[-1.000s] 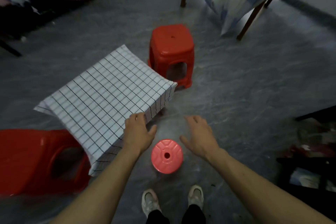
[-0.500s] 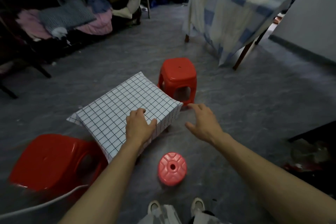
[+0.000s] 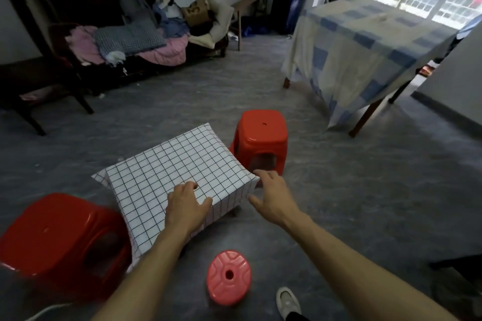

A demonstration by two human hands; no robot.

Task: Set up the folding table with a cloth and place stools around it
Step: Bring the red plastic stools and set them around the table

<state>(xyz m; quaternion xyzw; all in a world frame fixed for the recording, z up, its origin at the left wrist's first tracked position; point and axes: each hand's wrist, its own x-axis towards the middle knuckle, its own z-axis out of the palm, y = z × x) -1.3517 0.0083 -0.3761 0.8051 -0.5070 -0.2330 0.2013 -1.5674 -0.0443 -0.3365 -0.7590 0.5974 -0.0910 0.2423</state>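
A low folding table stands on the grey floor, covered by a white cloth with a dark grid [image 3: 167, 172]. My left hand [image 3: 186, 204] rests on the cloth at the table's near edge, fingers relaxed. My right hand [image 3: 272, 197] hovers open at the table's near right corner, fingertips close to the cloth. A square red stool [image 3: 260, 141] stands just beyond the table's right end. Another square red stool [image 3: 60, 234] stands at the table's left, near me. A small round red stool [image 3: 229, 276] sits on the floor below my hands.
A dark sofa [image 3: 125, 34] piled with clothes lines the far wall. A bigger table under a blue-and-cream cloth [image 3: 357, 52] stands at the back right. My shoe [image 3: 288, 303] shows at the bottom. Dark furniture [image 3: 459, 266] edges the lower right.
The view has lifted, so the room's far side now shows. Both hands have risen from above the round stool to the table's near edge; the right hand has reached the corner.
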